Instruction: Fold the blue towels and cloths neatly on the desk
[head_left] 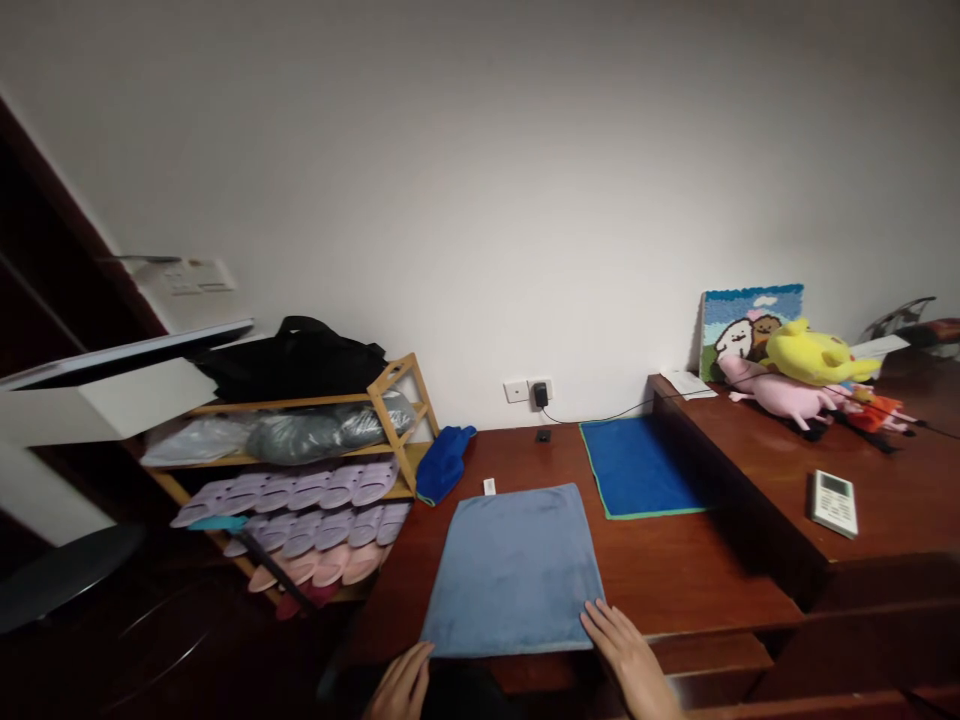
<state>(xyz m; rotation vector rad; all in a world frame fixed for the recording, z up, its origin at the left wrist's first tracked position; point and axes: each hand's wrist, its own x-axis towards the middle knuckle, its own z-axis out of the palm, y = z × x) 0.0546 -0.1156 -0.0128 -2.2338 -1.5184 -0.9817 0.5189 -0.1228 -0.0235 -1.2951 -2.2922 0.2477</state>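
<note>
A grey-blue cloth [517, 575] lies spread flat on the brown wooden table, its near edge close to the table's front. At its near left corner is my left hand [400, 685], fingers together and bent, pinching the corner; the lower part of the hand is cut off by the frame. My right hand [626, 655] rests on the near right corner with its fingers stretched out flat over the edge. A small white tag [490, 487] shows just beyond the cloth's far edge.
A blue cloth with green edging [649, 468] lies right of centre, and a crumpled blue cloth [444, 465] at the left. A raised desk [757, 480] at right holds plush toys [795, 395] and a calculator-like device [833, 503]. A slipper rack [405, 400] stands left.
</note>
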